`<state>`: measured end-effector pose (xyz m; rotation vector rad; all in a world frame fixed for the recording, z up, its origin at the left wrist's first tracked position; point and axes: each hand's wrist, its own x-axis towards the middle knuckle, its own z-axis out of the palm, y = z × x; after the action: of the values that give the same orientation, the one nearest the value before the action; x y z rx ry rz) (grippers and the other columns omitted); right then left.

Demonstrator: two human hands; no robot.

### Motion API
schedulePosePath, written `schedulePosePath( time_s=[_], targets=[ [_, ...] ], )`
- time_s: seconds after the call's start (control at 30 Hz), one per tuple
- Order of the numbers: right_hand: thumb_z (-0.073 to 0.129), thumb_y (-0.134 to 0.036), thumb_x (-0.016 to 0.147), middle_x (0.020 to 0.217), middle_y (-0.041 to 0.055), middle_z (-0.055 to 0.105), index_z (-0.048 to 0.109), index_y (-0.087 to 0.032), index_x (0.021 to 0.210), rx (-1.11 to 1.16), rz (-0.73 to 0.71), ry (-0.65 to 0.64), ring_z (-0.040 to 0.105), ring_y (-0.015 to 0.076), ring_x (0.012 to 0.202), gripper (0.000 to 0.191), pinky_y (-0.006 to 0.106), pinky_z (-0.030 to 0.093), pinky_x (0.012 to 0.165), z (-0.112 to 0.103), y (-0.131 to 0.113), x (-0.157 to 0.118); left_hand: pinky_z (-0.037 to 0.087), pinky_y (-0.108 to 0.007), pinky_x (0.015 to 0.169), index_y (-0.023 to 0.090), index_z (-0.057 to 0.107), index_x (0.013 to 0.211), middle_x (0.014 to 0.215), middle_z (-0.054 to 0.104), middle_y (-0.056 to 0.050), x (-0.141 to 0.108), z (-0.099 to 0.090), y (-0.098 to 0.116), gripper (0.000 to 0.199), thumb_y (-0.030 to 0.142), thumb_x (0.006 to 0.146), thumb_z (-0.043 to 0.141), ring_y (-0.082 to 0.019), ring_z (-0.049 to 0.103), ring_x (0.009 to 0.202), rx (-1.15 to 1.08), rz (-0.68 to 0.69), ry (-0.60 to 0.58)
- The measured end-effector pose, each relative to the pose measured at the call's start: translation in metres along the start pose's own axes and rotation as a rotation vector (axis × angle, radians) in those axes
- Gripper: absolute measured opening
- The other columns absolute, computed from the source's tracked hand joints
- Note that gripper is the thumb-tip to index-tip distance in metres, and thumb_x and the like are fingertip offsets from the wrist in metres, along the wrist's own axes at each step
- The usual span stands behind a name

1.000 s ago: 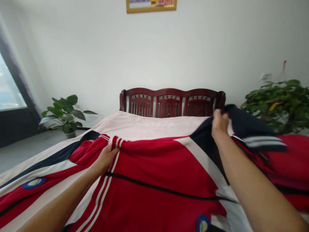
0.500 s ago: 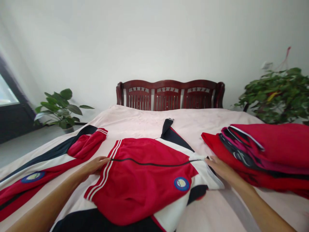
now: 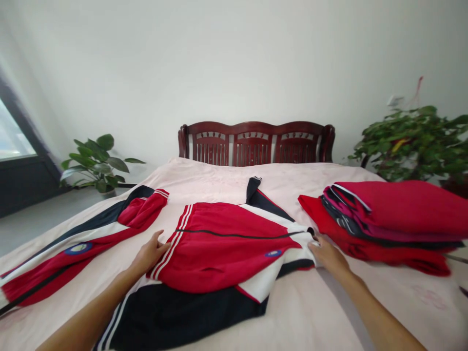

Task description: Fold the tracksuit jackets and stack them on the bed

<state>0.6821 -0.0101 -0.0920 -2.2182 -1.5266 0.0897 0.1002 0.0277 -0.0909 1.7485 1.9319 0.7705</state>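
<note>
A red, white and navy zip-up tracksuit jacket (image 3: 219, 253) lies front up on the bed, hem to the left and collar to the right. Its black zipper is closed, and a round blue badge sits on the chest. At the white-striped hem is my left hand (image 3: 151, 252), thumb and forefinger apart, the thumb touching the hem's edge. My right hand (image 3: 331, 256) pinches the white collar. One navy sleeve reaches toward the headboard; the other is spread on the near side.
A second matching jacket (image 3: 95, 243), sleeve folded over, lies at left. On the right stands a stack of red and dark folded clothes (image 3: 402, 209). The pink bedsheet (image 3: 300, 312) runs to a dark wooden headboard (image 3: 252, 141). Potted plants (image 3: 98, 163) flank the bed.
The jacket's front has gone from raised to flat on the bed, showing more of the near navy sleeve. My left hand's fingers have parted at the hem. The view has shifted slightly.
</note>
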Motion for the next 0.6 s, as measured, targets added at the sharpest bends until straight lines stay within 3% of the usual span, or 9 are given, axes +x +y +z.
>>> schedulePosePath(
  time_s=[0.1, 0.17, 0.27, 0.37, 0.47, 0.6],
  targets=[
    [0.045, -0.037, 0.088, 0.123, 0.0175, 0.064, 0.055, -0.013, 0.131, -0.077, -0.072, 0.150, 0.060, 0.0306, 0.111, 0.051, 0.040, 0.047, 0.089, -0.005, -0.002, -0.031, 0.050, -0.038, 0.082, 0.007, 0.034, 0.145, 0.089, 0.068, -0.009, -0.026, -0.010, -0.004, 0.089, 0.064, 0.079, 0.050, -0.029, 0.069, 0.084, 0.003, -0.032, -0.049],
    [0.045, -0.030, 0.088, 0.120, 0.0158, 0.064, 0.061, -0.015, 0.122, -0.114, -0.221, 0.267, 0.057, 0.0304, 0.113, 0.040, 0.042, 0.044, 0.094, -0.008, -0.007, -0.057, 0.051, -0.038, 0.085, 0.010, 0.033, 0.145, 0.101, 0.068, -0.011, -0.054, -0.016, -0.013, 0.089, 0.064, 0.078, 0.052, -0.028, 0.069, 0.090, -0.002, -0.007, -0.102],
    [0.044, -0.015, 0.086, 0.110, 0.0086, 0.067, 0.066, -0.021, 0.104, -0.067, -0.552, 0.172, 0.058, 0.0238, 0.108, 0.029, 0.037, 0.043, 0.095, -0.006, -0.018, -0.093, 0.049, -0.037, 0.097, 0.020, 0.042, 0.142, 0.127, 0.060, -0.013, -0.099, -0.020, -0.031, 0.079, 0.053, 0.073, 0.063, -0.028, 0.063, 0.112, 0.064, 0.148, -0.160],
    [0.044, -0.011, 0.087, 0.114, 0.0058, 0.066, 0.065, -0.024, 0.109, -0.065, -0.756, 0.073, 0.056, 0.0219, 0.109, 0.033, 0.036, 0.042, 0.095, 0.002, -0.033, -0.111, 0.042, -0.037, 0.108, 0.031, 0.053, 0.135, 0.145, 0.050, -0.008, -0.132, -0.017, -0.039, 0.077, 0.033, 0.061, 0.071, -0.031, 0.052, 0.128, 0.221, 0.317, -0.192],
    [0.043, -0.013, 0.092, 0.113, 0.0072, 0.065, 0.064, -0.022, 0.111, -0.133, -0.807, 0.096, 0.055, 0.0229, 0.107, 0.030, 0.037, 0.040, 0.091, 0.011, -0.049, -0.106, 0.042, -0.041, 0.106, 0.032, 0.060, 0.129, 0.137, 0.057, -0.008, -0.145, -0.012, -0.028, 0.070, 0.023, 0.060, 0.064, -0.032, 0.056, 0.123, 0.355, 0.318, -0.232],
    [0.044, -0.008, 0.087, 0.097, 0.0083, 0.066, 0.065, -0.018, 0.094, -0.237, -0.783, 0.068, 0.056, 0.0231, 0.093, 0.024, 0.035, 0.039, 0.082, 0.011, -0.066, -0.092, 0.047, -0.037, 0.089, 0.027, 0.067, 0.104, 0.101, 0.069, -0.005, -0.144, -0.018, 0.004, 0.043, 0.017, 0.066, 0.048, -0.025, 0.064, 0.097, 0.319, 0.335, -0.270]
  ],
)
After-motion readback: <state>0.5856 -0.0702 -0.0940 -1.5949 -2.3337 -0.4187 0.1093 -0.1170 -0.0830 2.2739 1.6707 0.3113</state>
